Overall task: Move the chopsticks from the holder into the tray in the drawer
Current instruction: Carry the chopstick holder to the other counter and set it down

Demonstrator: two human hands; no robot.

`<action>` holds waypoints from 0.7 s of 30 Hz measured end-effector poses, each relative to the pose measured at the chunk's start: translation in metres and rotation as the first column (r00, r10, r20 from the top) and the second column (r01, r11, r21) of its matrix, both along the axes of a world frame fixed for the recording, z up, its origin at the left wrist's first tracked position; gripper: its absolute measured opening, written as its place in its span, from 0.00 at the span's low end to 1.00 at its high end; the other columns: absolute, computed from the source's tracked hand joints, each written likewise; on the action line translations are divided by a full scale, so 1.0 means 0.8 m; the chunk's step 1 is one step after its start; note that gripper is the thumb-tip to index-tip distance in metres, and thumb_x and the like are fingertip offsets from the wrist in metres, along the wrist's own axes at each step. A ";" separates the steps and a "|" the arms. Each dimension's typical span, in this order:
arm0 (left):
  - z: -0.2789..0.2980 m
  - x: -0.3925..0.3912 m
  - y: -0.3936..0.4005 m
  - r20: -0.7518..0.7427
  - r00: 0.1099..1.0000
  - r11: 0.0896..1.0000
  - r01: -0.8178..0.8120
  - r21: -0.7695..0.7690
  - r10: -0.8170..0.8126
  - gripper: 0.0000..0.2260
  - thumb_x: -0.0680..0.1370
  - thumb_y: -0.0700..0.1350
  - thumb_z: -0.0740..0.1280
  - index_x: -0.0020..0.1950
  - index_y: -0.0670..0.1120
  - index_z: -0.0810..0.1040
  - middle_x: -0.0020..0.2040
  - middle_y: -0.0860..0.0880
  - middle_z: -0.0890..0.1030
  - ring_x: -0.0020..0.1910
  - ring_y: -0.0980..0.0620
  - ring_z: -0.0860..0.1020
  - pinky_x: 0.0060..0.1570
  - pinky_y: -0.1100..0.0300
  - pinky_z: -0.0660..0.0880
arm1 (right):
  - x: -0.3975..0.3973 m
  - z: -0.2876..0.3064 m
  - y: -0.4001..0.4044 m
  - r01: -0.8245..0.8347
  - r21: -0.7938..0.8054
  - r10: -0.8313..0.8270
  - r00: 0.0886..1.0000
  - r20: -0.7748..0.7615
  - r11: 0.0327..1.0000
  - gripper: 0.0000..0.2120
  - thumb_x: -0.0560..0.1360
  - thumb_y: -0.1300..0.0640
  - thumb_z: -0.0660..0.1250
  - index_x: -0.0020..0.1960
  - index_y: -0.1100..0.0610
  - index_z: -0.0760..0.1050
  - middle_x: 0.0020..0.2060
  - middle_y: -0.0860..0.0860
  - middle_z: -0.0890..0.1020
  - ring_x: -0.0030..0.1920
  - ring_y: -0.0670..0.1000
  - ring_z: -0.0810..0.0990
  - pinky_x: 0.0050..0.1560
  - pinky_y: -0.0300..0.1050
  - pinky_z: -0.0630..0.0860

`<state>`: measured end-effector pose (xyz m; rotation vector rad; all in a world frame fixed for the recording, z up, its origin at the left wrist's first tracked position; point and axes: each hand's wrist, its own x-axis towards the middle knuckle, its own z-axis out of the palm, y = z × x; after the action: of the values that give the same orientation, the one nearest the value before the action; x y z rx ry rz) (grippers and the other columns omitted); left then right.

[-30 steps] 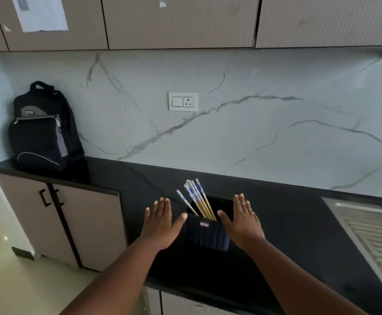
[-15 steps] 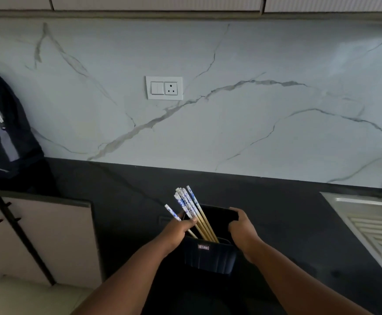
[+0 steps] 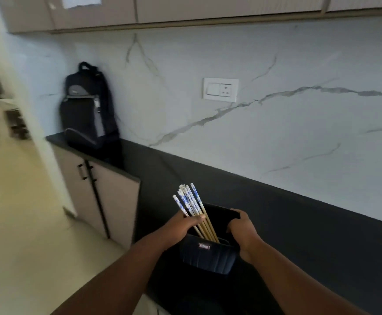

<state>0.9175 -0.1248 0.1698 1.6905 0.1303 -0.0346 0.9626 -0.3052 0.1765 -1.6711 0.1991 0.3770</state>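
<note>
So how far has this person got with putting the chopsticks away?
Barely started. Nothing has been moved: the whole bunch of chopsticks stands with its lower ends inside the dark holder on the counter. In hand: the left hand has closed its grip around the bundle, while the right hand steadies the holder's rim. Left: lifting them out and laying them in the drawer tray, neither of which is in view.

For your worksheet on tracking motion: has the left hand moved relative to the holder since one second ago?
Yes. The left hand has gone from open beside the holder to above its rim, closed round the chopsticks.
</note>
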 end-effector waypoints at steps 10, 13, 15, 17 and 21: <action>0.005 -0.245 0.057 -0.002 0.783 0.776 -0.617 -0.132 0.622 0.13 0.78 0.37 0.65 0.62 0.35 0.74 0.56 0.37 0.81 0.50 0.48 0.81 0.43 0.70 0.76 | -0.123 0.011 0.163 -0.555 0.074 0.553 0.832 0.046 0.828 0.29 0.68 0.67 0.64 0.67 0.50 0.68 0.51 0.58 0.79 0.53 0.59 0.80 0.57 0.58 0.78; 0.000 -0.342 0.076 -0.019 0.656 0.650 -0.751 -0.114 0.755 0.13 0.78 0.38 0.65 0.62 0.36 0.73 0.57 0.38 0.81 0.52 0.46 0.81 0.46 0.68 0.76 | -0.203 0.009 0.210 -0.712 0.052 0.711 0.702 0.044 0.700 0.27 0.68 0.67 0.64 0.66 0.52 0.68 0.49 0.60 0.79 0.49 0.60 0.80 0.51 0.57 0.81; -0.004 -0.408 0.084 -0.017 0.579 0.574 -0.811 -0.112 0.815 0.13 0.78 0.38 0.66 0.62 0.35 0.74 0.57 0.38 0.81 0.50 0.48 0.81 0.45 0.69 0.76 | -0.260 0.008 0.237 -0.791 0.058 0.791 0.611 0.029 0.609 0.26 0.69 0.67 0.63 0.65 0.51 0.68 0.49 0.59 0.79 0.48 0.60 0.81 0.48 0.55 0.80; -0.010 -0.477 0.090 -0.024 0.499 0.491 -0.860 -0.135 0.867 0.14 0.78 0.37 0.66 0.62 0.35 0.73 0.57 0.37 0.81 0.50 0.48 0.81 0.45 0.69 0.76 | -0.321 0.003 0.262 -0.856 0.043 0.856 0.517 0.022 0.516 0.28 0.69 0.67 0.63 0.67 0.51 0.67 0.52 0.61 0.79 0.52 0.62 0.80 0.52 0.57 0.80; -0.033 -0.628 0.082 -0.038 0.350 0.339 -0.924 -0.176 0.936 0.12 0.78 0.35 0.64 0.60 0.33 0.74 0.54 0.36 0.81 0.47 0.49 0.82 0.46 0.66 0.77 | -0.463 -0.016 0.300 -0.948 -0.004 0.948 0.318 0.010 0.318 0.30 0.69 0.67 0.62 0.69 0.52 0.66 0.54 0.59 0.77 0.56 0.61 0.77 0.59 0.60 0.77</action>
<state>0.4154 -0.0590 0.1435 1.2070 1.0325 0.8882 0.5922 -0.0655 0.1638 -1.6161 -0.9024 1.2733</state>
